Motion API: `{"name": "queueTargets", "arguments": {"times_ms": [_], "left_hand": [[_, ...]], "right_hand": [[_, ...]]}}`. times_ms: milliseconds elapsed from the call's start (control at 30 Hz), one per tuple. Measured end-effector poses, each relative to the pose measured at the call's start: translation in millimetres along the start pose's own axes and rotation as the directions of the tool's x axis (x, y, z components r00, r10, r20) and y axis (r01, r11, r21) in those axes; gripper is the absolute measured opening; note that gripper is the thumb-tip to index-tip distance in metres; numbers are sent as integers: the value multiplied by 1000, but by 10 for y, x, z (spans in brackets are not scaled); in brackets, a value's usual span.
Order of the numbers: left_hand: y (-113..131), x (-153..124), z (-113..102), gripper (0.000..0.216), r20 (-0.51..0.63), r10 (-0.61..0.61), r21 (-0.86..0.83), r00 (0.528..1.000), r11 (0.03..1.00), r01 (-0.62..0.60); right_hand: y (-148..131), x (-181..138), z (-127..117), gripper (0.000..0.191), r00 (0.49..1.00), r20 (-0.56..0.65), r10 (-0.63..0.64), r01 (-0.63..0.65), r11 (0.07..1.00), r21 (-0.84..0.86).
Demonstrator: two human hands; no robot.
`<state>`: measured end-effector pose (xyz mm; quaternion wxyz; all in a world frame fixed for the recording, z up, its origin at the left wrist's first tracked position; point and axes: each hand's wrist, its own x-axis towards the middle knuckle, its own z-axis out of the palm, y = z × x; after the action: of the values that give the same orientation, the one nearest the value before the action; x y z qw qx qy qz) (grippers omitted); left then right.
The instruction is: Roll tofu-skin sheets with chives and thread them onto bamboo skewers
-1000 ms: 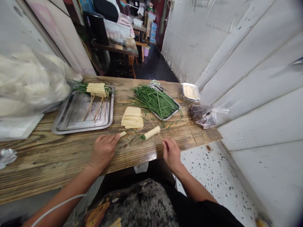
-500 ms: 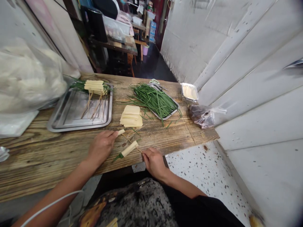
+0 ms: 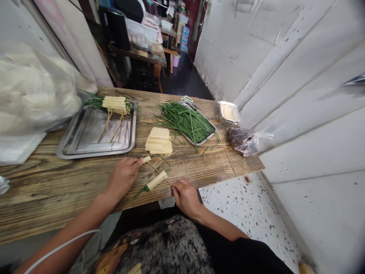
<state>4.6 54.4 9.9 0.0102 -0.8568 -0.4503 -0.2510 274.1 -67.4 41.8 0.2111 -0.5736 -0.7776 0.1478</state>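
Observation:
My left hand (image 3: 124, 175) is closed around a pale yellow tofu-skin roll (image 3: 146, 160), whose far end pokes out past the fingers. In my right hand (image 3: 186, 196) a thin wooden skewer (image 3: 154, 166) is pinched, slanting up and left toward that roll. A second roll (image 3: 157, 180), with green chives (image 3: 145, 188) sticking out of its lower end, lies across the skewer's line; whether the skewer pierces it I cannot tell. Just beyond the hands sits a stack of square tofu-skin sheets (image 3: 158, 140).
A metal tray (image 3: 61, 152) on the left carries finished-looking skewered rolls (image 3: 114, 102). Chives (image 3: 188, 120) heap on a smaller tray, with scissors (image 3: 186, 99) behind. Loose skewers (image 3: 228, 156), a foil-like container (image 3: 229, 112) and a plastic bag (image 3: 246, 140) are at right; a big bag (image 3: 37, 95) stands left.
Both hands hold nearly the same pose. The near roll has tilted very slightly, and the whole view has shifted a little.

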Motion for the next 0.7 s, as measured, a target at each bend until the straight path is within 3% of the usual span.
{"name": "queueTargets", "arguments": {"times_ms": [700], "left_hand": [[47,55,-55,46,6,-16,-75,1000,997,16]], "right_hand": [[-33,-8,23,20,998,28,52,-53,998,24]]}}
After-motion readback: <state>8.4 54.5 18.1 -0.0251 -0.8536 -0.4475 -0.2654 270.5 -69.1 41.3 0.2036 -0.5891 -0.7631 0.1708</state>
